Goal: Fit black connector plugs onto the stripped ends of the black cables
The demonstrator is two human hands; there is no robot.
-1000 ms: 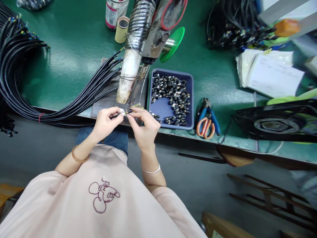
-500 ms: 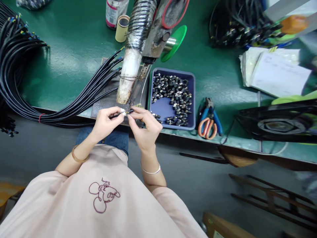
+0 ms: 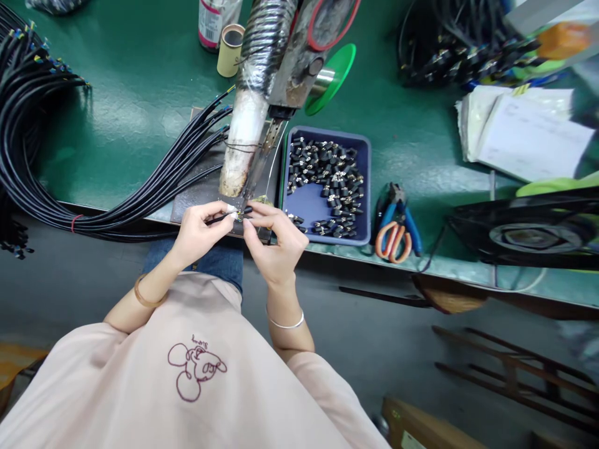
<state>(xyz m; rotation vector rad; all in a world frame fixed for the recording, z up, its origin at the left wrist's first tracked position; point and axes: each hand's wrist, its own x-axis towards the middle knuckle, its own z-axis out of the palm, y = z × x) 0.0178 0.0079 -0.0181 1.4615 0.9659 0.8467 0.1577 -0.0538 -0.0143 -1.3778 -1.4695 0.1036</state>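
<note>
My left hand (image 3: 200, 229) pinches the end of a black cable (image 3: 216, 219) between thumb and fingers, with white coverings on the fingertips. Facing it, my right hand (image 3: 276, 240) is closed on a small black connector (image 3: 248, 211). Cable end and connector meet just under the tip of a soldering iron (image 3: 262, 159) that points down from a stand. Whether they touch the tip is too small to tell. Beside the iron, a white-wrapped hose (image 3: 243, 128) ends close above my fingers. Thin solder wire (image 3: 275, 159) runs down next to the iron.
Right of my hands stands a blue tray (image 3: 365, 187) with many black connectors. Beyond it lie pliers (image 3: 397, 218), papers (image 3: 533, 134) and a black fan (image 3: 528, 234). Bundled black cables (image 3: 116, 215) sweep in from the left. A green solder spool (image 3: 339, 78) hangs behind the iron.
Both hands hold nearly the same place and grip. My right thumb and fingers have shifted very slightly at the connector. The view has drifted a little.
</note>
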